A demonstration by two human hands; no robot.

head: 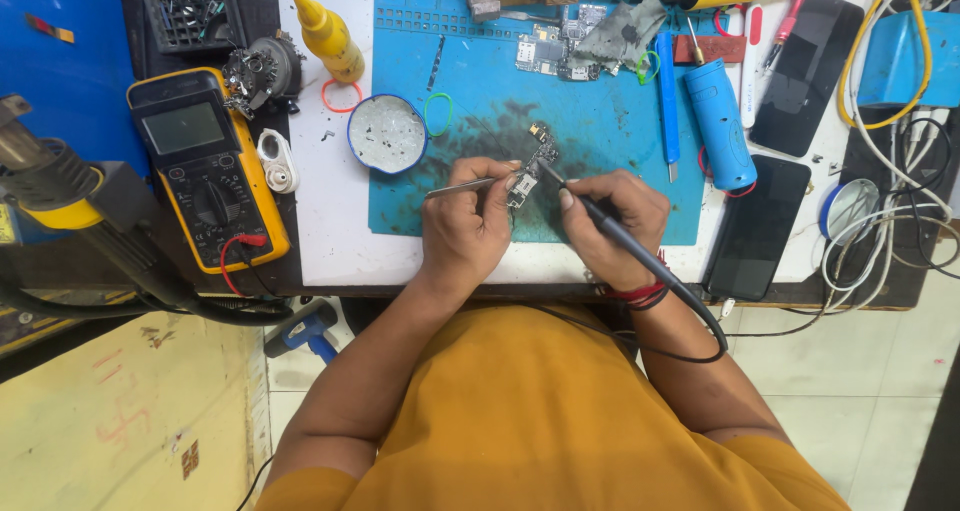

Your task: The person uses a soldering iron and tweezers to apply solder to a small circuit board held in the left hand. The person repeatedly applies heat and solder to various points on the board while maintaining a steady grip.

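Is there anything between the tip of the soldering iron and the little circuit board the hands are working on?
Nothing visible. The right hand holds the soldering iron with its tip at the small circuit board, and the left hand holds tweezers beside it.

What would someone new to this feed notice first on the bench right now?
First, the two hands at the middle of the blue mat: the left hand pinches tweezers on a small circuit board, and the right hand holds a corded soldering iron with its tip at that board. Next, the yellow multimeter at the left edge, and the blue cylinder right of the mat.
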